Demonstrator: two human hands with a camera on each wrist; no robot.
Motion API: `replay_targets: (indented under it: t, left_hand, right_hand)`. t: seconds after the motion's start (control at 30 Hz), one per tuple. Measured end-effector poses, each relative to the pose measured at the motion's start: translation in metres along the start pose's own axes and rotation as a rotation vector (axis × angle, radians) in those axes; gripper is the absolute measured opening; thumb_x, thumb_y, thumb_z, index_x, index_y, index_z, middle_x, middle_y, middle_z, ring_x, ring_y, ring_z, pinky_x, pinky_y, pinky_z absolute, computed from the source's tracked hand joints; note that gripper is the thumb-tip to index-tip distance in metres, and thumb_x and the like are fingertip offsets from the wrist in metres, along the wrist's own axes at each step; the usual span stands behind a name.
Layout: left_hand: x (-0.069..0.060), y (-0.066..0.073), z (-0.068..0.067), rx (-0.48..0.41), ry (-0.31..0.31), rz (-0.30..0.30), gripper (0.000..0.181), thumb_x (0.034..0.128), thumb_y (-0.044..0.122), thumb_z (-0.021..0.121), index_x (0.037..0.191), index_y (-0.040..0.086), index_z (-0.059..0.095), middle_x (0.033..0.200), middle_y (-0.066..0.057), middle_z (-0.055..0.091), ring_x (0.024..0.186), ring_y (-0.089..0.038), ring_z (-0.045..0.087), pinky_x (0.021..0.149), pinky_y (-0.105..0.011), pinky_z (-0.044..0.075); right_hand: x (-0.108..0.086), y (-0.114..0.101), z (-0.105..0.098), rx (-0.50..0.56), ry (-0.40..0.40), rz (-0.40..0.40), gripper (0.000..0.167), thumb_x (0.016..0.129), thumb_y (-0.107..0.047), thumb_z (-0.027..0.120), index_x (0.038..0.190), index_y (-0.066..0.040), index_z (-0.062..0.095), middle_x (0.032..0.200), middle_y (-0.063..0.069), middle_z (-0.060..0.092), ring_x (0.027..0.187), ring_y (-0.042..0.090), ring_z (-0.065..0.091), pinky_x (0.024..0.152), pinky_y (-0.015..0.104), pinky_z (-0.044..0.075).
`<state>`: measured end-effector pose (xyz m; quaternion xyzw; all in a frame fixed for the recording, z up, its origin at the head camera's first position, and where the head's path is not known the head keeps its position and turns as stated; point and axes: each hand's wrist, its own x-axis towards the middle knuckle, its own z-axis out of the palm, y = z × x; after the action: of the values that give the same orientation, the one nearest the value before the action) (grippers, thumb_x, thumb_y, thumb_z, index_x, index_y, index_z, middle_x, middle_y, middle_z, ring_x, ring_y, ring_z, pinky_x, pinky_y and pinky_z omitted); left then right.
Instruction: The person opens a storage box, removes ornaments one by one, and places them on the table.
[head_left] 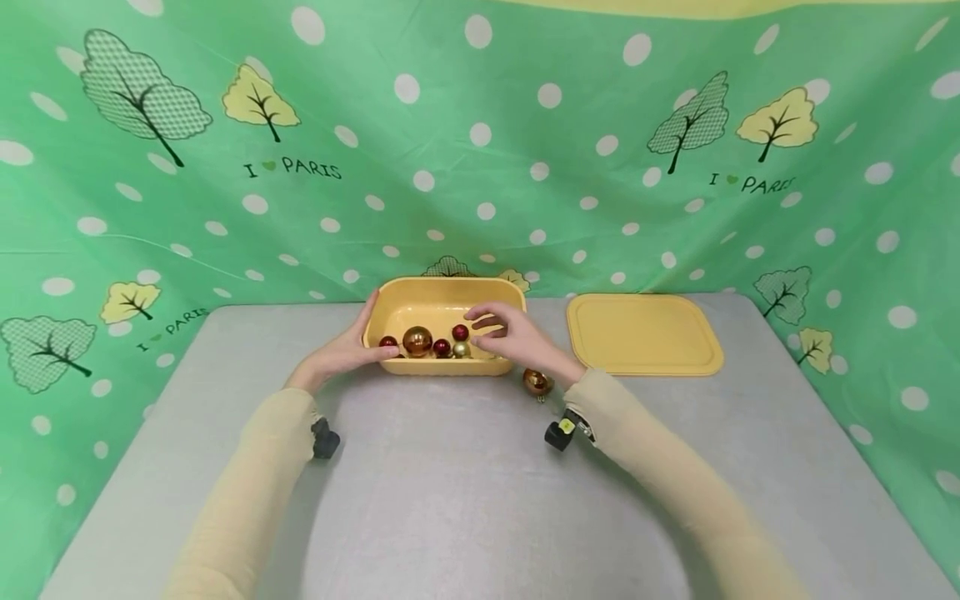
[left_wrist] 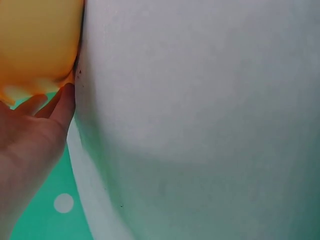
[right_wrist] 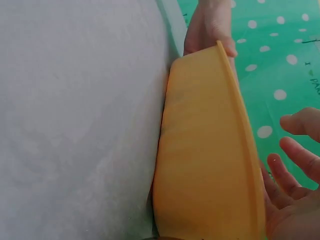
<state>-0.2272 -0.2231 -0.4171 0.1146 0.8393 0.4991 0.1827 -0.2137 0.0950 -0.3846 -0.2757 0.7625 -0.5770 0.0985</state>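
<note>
Green cloth [head_left: 495, 75] with white dots is hanging around the back and sides of a grey bench [head_left: 465, 483]. On the left, a cream sleeve [head_left: 255, 475] is reaching inward, and a small black device [head_left: 325, 439] is sitting at its cuff. The left hand [head_left: 345, 350] is grasping the left end of a yellow box [head_left: 450, 367], its thumb lying over the front rim and its fingers running along the end wall. The box is standing upright at the back of the bench. Inside, toward the front, a red ball [head_left: 387, 342] is lying near that thumb; next come a large copper ball [head_left: 417, 342], a second red ball [head_left: 442, 348], a third red ball [head_left: 460, 332] and a pale gold ball [head_left: 461, 350]. The right hand [head_left: 517, 333] is hovering over the box's right half, released, its fingers hanging loosely apart. Another copper ball [head_left: 536, 382] is resting on the bench just beside the front right corner. Farther right, a yellow lid [head_left: 645, 333] is lying flat, apart from the box.
</note>
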Motion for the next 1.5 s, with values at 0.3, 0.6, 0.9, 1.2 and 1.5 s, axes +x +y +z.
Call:
replay_targets:
  t: [0.3,0.6,0.9,1.2,1.5]
  left_hand:
    - [-0.002,0.004,0.0,-0.017,-0.006,0.025,0.111,0.0869,0.022,0.072,0.153,0.03,-0.017,0.157,-0.017,-0.018,0.142,-0.043,-0.007,0.112,-0.058,0.002]
    - [0.001,0.005,-0.001,-0.024,-0.014,0.031,0.113,0.0857,0.018,0.073,0.153,0.026,-0.017,0.157,-0.019,-0.017,0.143,-0.041,-0.006,0.113,-0.055,0.002]
    - [0.0,0.003,-0.002,-0.013,-0.01,0.034,0.114,0.0852,0.021,0.074,0.153,0.027,-0.017,0.157,-0.018,-0.017,0.142,-0.042,-0.007,0.113,-0.055,0.001]
    - [0.004,-0.003,-0.003,0.001,-0.001,0.044,0.113,0.0855,0.023,0.074,0.153,0.025,-0.017,0.157,-0.019,-0.017,0.142,-0.043,-0.006,0.112,-0.056,0.002]
    - [0.004,-0.004,-0.002,0.007,0.006,0.051,0.113,0.0855,0.022,0.074,0.154,0.024,-0.016,0.157,-0.02,-0.015,0.142,-0.044,-0.004,0.113,-0.057,0.003]
  right_hand:
    - [0.026,0.008,0.007,-0.127,-0.051,0.072,0.035,0.087,0.004,0.064,0.12,0.01,0.057,0.124,0.025,0.056,0.112,0.04,0.056,0.09,0.034,0.051]
    - [0.047,0.02,0.012,-0.297,-0.066,0.209,0.031,0.088,0.002,0.065,0.118,0.001,0.064,0.124,0.016,0.059,0.112,0.031,0.057,0.094,0.035,0.047]
    - [0.055,0.025,0.015,-0.253,-0.093,0.312,0.031,0.085,0.003,0.067,0.116,0.001,0.064,0.113,0.012,0.064,0.108,0.026,0.059,0.093,0.031,0.047]
    - [0.059,0.027,0.018,-0.231,-0.111,0.309,0.023,0.087,0.0,0.066,0.111,0.002,0.065,0.108,0.012,0.066,0.102,0.024,0.06,0.092,0.031,0.047]
    - [0.062,0.03,0.021,-0.231,-0.119,0.27,0.019,0.089,-0.004,0.067,0.108,0.001,0.067,0.104,0.01,0.066,0.097,0.023,0.061,0.083,0.028,0.05]
